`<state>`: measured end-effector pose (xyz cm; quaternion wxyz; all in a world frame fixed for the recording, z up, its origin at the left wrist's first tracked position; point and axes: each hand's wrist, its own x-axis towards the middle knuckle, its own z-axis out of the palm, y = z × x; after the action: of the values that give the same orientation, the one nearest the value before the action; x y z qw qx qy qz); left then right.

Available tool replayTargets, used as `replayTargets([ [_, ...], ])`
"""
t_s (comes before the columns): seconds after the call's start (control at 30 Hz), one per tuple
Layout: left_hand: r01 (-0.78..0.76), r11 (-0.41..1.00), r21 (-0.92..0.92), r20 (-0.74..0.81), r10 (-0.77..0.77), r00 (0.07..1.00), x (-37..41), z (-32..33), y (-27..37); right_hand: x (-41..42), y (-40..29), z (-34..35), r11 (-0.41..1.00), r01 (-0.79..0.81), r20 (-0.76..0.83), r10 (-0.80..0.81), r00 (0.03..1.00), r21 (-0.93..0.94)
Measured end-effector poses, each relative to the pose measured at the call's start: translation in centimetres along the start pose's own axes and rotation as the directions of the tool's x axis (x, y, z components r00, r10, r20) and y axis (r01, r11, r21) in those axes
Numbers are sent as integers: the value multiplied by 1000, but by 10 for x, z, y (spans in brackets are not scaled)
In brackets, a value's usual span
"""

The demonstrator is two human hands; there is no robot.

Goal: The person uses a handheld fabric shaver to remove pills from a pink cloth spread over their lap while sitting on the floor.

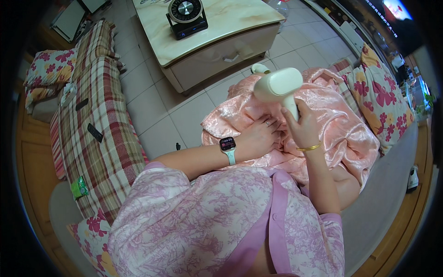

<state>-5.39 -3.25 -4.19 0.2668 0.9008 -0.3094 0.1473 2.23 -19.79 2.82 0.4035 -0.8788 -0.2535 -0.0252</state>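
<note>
My right hand [304, 126] is closed around the handle of a white handheld appliance that looks like a garment steamer [279, 83]. Its wide rounded head is raised over pink satin cloth [341, 114], which lies in folds across my lap and knees. My left hand [264, 135] lies on the same cloth, just left of the steamer's handle. Its fingers are bent into the bunched folds; whether they pinch the cloth is unclear. A smartwatch [227, 144] with a mint band is on the left wrist, and a gold bangle [309, 148] circles the right.
A marble-topped coffee table [228, 17] stands ahead, bearing a small black fan [187, 17]. To the left is a plaid-covered sofa section [100, 131] with a remote control [95, 132] and a green packet [79, 188]. Floral cushions [375, 100] lie at the right.
</note>
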Motion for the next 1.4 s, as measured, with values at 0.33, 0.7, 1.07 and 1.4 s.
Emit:
replayTargets([
  [0.33, -39, 999, 30, 21, 38, 999, -9, -8, 3, -7, 21, 13, 980, -120, -58, 112, 992, -161],
  [0.7, 259, 966, -17, -302, -252, 919, -37, -44, -6, -12, 42, 7, 978, -167, -109, 154, 982, -127],
  [1.07, 205, 978, 40, -86, -201, 976, -37, -39, -6, -17, 0, 23, 995, -56, -73, 49, 996, -88],
  [1.4, 198, 977, 76, -118, -188, 975, -42, -30, -8, -4, 14, 23, 972, -133, -103, 115, 988, -192],
])
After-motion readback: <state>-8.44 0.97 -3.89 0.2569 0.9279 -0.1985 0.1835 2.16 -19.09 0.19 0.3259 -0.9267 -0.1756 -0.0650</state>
